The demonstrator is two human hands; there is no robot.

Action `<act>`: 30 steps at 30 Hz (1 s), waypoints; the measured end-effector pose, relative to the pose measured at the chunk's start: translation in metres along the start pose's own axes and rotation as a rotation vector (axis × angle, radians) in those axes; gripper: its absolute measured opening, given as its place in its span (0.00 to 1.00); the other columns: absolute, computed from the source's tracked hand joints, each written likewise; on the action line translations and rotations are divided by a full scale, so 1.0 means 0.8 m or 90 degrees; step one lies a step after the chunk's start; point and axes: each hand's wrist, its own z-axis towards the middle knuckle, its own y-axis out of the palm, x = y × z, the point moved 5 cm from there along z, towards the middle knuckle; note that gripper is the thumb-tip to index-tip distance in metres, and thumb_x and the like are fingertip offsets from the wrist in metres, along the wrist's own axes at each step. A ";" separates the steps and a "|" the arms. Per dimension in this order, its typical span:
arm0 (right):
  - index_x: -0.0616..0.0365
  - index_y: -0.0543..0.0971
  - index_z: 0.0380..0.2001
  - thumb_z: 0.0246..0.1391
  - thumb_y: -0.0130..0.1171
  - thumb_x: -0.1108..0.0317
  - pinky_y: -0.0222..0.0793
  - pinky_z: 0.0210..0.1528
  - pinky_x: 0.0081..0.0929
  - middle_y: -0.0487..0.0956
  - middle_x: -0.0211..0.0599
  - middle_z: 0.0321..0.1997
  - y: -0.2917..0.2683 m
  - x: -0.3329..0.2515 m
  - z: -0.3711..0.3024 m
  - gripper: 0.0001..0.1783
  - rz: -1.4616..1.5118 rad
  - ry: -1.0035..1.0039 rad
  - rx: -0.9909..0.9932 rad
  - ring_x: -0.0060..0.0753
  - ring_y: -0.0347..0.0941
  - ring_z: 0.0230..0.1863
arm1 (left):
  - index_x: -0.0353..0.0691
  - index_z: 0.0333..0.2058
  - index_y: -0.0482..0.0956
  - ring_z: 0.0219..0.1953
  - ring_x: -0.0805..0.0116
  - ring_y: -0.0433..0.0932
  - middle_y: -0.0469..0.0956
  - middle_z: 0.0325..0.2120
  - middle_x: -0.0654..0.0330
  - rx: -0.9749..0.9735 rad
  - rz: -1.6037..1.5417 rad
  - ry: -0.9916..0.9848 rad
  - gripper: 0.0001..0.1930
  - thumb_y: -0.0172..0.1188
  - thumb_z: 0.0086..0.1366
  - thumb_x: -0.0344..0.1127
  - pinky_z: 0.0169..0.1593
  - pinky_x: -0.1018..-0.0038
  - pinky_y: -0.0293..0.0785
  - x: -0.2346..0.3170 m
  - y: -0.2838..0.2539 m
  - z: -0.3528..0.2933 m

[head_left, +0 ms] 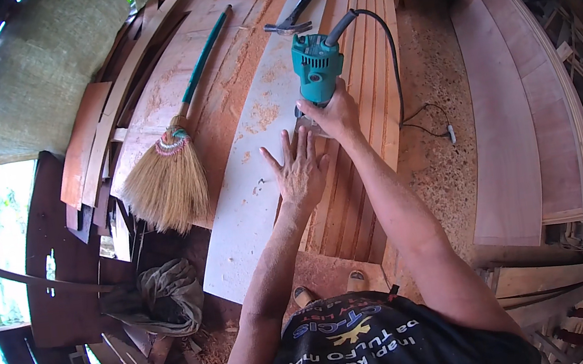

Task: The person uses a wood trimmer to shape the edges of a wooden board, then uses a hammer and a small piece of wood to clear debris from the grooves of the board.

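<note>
A teal trim router [317,74] stands upright on the wood, its black cord running from the top. My right hand [336,115] is wrapped round the lower part of its body, hiding most of the base and the bit. Just left of it, my left hand [301,169] lies flat with fingers spread, by the edge of a long white board [245,196]. Beneath and to the right are long wooden strips [354,46] with dark lines between them. A hammer [301,9] rests on the white board beyond the router.
On the left of the bench lies a straw broom [175,172] with a green handle. A plug [451,134] on a black cord lies right of the strips. Plywood panels [499,123] lean at the right; a crumpled cloth [170,296] is at lower left. Sawdust covers the bench.
</note>
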 end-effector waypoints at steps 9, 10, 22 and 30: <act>0.59 0.67 0.49 0.36 0.71 0.46 0.73 0.46 0.44 0.80 0.48 0.41 -0.005 0.002 0.019 0.42 -0.023 0.024 -0.006 0.53 0.78 0.42 | 0.46 0.66 0.57 0.71 0.55 0.46 0.52 0.68 0.65 -0.012 0.010 0.013 0.30 0.43 0.69 0.52 0.62 0.27 0.29 -0.005 0.008 0.016; 0.59 0.67 0.49 0.36 0.71 0.46 0.73 0.45 0.44 0.80 0.48 0.41 -0.005 0.001 0.021 0.42 -0.018 0.013 0.000 0.53 0.78 0.42 | 0.46 0.66 0.57 0.71 0.55 0.46 0.52 0.68 0.65 -0.018 0.009 0.011 0.30 0.43 0.69 0.52 0.62 0.27 0.29 -0.006 0.010 0.019; 0.63 0.67 0.49 0.36 0.69 0.38 0.73 0.47 0.42 0.78 0.51 0.44 -0.001 0.019 0.050 0.46 -0.041 0.000 -0.008 0.50 0.77 0.45 | 0.47 0.66 0.57 0.71 0.54 0.46 0.50 0.69 0.66 -0.020 0.017 0.035 0.29 0.42 0.69 0.50 0.59 0.23 0.34 -0.006 0.019 0.046; 0.63 0.67 0.49 0.35 0.69 0.35 0.74 0.47 0.42 0.78 0.51 0.43 0.001 0.029 0.067 0.48 -0.044 -0.022 -0.002 0.50 0.78 0.44 | 0.51 0.65 0.58 0.70 0.56 0.50 0.51 0.68 0.69 -0.009 0.033 0.041 0.27 0.43 0.69 0.47 0.57 0.21 0.38 -0.007 0.020 0.063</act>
